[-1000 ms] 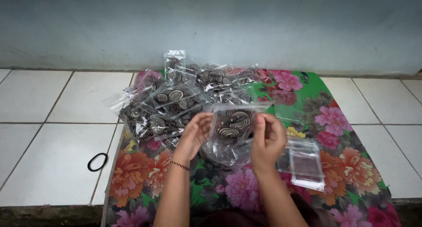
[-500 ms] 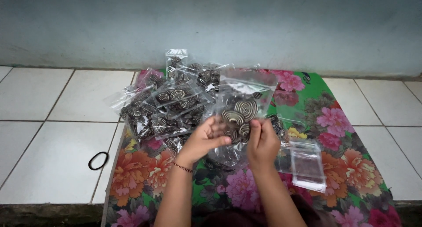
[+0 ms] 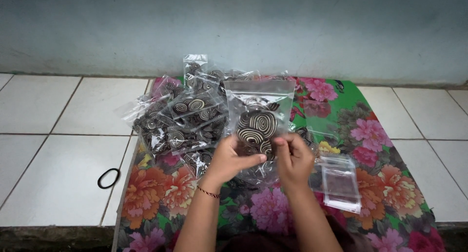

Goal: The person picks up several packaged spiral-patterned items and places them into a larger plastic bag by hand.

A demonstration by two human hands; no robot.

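I hold a clear plastic bag [image 3: 258,110] upright in front of me; inside it are dark round cookies with pale spiral lines. My left hand [image 3: 229,159] grips its lower left part, my right hand [image 3: 292,157] pinches its lower right part. Behind and to the left lies a pile of filled clear bags [image 3: 185,115] with the same spiral cookies, on a floral cloth [image 3: 380,149].
A small stack of empty clear bags [image 3: 339,184] lies on the cloth just right of my right hand. A black hair tie [image 3: 108,178] lies on the white floor tiles [image 3: 58,174] at left. A grey-blue wall [image 3: 243,28] runs along the back.
The bag was lying low between my hands; both hands have lifted it and turned it upright, moving closer together at its bottom.
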